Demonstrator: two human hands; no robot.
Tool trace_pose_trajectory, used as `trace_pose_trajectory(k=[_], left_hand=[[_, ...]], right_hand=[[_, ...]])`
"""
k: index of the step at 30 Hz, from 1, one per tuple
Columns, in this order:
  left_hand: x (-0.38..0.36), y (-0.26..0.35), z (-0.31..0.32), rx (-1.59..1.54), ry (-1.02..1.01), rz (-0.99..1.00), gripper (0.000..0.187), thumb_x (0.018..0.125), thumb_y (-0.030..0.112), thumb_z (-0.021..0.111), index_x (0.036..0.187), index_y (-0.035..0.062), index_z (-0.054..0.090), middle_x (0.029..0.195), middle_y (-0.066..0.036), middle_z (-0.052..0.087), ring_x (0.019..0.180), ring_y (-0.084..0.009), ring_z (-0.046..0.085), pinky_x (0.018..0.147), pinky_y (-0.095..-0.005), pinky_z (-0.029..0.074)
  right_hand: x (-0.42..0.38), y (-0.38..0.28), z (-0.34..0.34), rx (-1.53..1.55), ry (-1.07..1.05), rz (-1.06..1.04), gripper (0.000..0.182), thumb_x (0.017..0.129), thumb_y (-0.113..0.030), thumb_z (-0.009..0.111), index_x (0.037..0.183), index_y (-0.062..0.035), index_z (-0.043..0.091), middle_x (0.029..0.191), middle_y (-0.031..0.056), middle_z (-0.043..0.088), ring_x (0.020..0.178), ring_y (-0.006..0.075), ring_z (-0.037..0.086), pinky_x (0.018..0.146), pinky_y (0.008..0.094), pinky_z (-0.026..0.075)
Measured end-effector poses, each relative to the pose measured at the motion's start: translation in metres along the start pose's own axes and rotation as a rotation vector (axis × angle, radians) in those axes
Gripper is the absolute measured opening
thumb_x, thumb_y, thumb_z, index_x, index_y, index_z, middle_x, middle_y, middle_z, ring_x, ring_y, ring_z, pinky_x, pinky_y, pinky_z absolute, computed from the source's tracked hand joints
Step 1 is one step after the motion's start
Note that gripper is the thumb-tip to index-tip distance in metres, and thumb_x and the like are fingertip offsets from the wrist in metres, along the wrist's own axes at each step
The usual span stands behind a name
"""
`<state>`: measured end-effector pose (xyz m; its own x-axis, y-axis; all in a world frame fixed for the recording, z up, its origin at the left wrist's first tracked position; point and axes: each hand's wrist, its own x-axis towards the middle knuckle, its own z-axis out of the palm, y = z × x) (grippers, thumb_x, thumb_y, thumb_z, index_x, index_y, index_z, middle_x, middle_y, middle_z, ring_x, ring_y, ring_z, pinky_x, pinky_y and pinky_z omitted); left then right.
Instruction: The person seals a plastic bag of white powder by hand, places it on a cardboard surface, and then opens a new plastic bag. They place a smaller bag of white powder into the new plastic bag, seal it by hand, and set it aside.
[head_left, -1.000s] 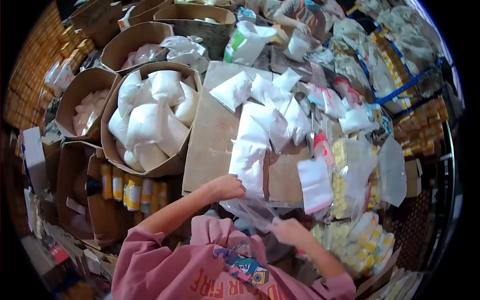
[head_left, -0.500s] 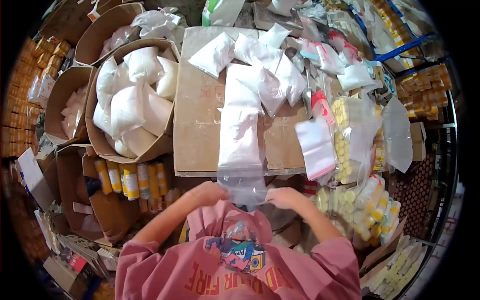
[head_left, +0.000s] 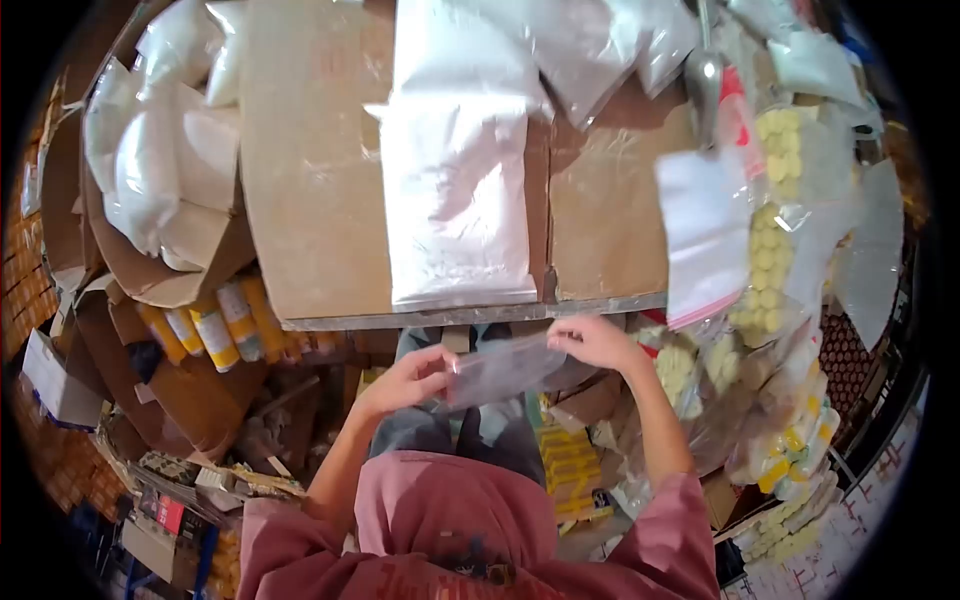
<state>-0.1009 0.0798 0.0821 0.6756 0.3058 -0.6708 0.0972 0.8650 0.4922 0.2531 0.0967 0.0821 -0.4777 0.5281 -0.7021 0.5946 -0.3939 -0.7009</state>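
Note:
A clear plastic piece (head_left: pixel 505 368), which looks like a film or small bag, is stretched between my hands in front of the table edge. My left hand (head_left: pixel 412 382) pinches its left end, fingers curled. At the upper right end, my right hand (head_left: pixel 592 342) grips it between thumb and fingers. Just beyond lies a long white powder-filled bag (head_left: pixel 458 200), flat on the cardboard, its near end at the table's edge. More white plastic bags (head_left: pixel 590 50) of powder overlap behind it. To the right rests a stack of flat white bags (head_left: pixel 703 235) with a pink edge.
The cardboard-covered table (head_left: pixel 315 180) ends just past my hands. A metal scoop (head_left: pixel 705 95) lies on its right side. At left stands a carton (head_left: pixel 220 255) of filled bags, above yellow-wrapped packs (head_left: pixel 212 335). Bagged pale-yellow rounds (head_left: pixel 765 270) sit at right; yellow boxes (head_left: pixel 568 465) below.
My hands have come back from the long white bag, and the clear plastic now shows apart from its near end. The view has tilted down and closer.

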Motion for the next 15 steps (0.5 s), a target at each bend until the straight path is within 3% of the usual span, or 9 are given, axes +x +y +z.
trace_pose_trajectory(k=[1, 5, 7, 8, 11, 13, 15], left_hand=[[0.008, -0.001, 0.001, 0.070, 0.085, -0.060, 0.008, 0.096, 0.006, 0.057, 0.103, 0.0047, 0.058, 0.083, -0.001, 0.062, 0.079, -0.0080, 0.060, 0.068, -0.0241, 0.048], [0.036, -0.034, 0.012, 0.418, 0.359, 0.222, 0.013, 0.096, 0.013, 0.064, 0.100, 0.0007, 0.061, 0.092, -0.003, 0.058, 0.084, -0.0105, 0.060, 0.072, -0.0272, 0.051], [0.044, -0.040, 0.016, 0.458, 0.387, 0.193, 0.014, 0.096, 0.012, 0.065, 0.103, 0.0008, 0.060, 0.093, -0.004, 0.059, 0.087, -0.0108, 0.061, 0.074, -0.0271, 0.051], [0.048, -0.043, 0.016, 0.481, 0.396, 0.179, 0.015, 0.095, 0.011, 0.066, 0.104, 0.0009, 0.060, 0.093, -0.005, 0.059, 0.088, -0.0110, 0.061, 0.076, -0.0270, 0.051], [0.049, -0.061, 0.026, 0.088, 0.519, 0.066, 0.024, 0.094, 0.002, 0.065, 0.115, 0.0007, 0.053, 0.100, -0.006, 0.059, 0.100, -0.0125, 0.060, 0.087, -0.0272, 0.050], [0.052, -0.060, 0.034, -0.056, 0.641, 0.205, 0.052, 0.091, -0.006, 0.064, 0.134, 0.0045, 0.037, 0.102, -0.007, 0.059, 0.098, -0.0157, 0.062, 0.087, -0.0296, 0.052], [0.055, -0.060, 0.036, -0.176, 0.757, 0.312, 0.065, 0.089, -0.008, 0.064, 0.141, 0.0065, 0.029, 0.102, -0.008, 0.059, 0.094, -0.0164, 0.064, 0.085, -0.0309, 0.054]], right_hand=[[0.009, 0.011, 0.004, -0.078, 0.117, -0.092, 0.014, 0.093, -0.015, 0.061, 0.096, -0.0017, 0.064, 0.092, 0.0132, 0.065, 0.085, 0.0283, 0.063, 0.078, 0.0357, 0.051], [0.026, 0.006, 0.000, -0.075, 0.242, -0.091, 0.008, 0.091, -0.005, 0.062, 0.096, 0.0009, 0.064, 0.095, 0.0120, 0.063, 0.086, 0.0293, 0.062, 0.078, 0.0346, 0.050], [0.030, 0.011, 0.000, -0.106, 0.285, -0.112, 0.006, 0.090, -0.002, 0.062, 0.096, 0.0009, 0.064, 0.097, 0.0111, 0.063, 0.087, 0.0288, 0.062, 0.079, 0.0350, 0.050], [0.034, 0.016, 0.001, -0.142, 0.289, -0.114, 0.010, 0.093, -0.009, 0.062, 0.098, -0.0006, 0.063, 0.100, 0.0119, 0.061, 0.088, 0.0332, 0.060, 0.079, 0.0387, 0.050], [0.042, 0.014, 0.004, -0.082, 0.340, -0.142, 0.008, 0.092, -0.008, 0.063, 0.096, -0.0004, 0.062, 0.100, 0.0111, 0.061, 0.087, 0.0323, 0.061, 0.080, 0.0387, 0.050], [0.048, 0.008, 0.008, -0.032, 0.413, -0.134, 0.007, 0.089, -0.003, 0.066, 0.095, -0.0003, 0.062, 0.099, 0.0106, 0.062, 0.087, 0.0303, 0.061, 0.080, 0.0371, 0.050], [0.054, 0.008, 0.017, -0.002, 0.512, -0.151, 0.009, 0.087, -0.001, 0.067, 0.095, -0.0004, 0.063, 0.100, 0.0108, 0.062, 0.086, 0.0294, 0.061, 0.080, 0.0360, 0.050]])
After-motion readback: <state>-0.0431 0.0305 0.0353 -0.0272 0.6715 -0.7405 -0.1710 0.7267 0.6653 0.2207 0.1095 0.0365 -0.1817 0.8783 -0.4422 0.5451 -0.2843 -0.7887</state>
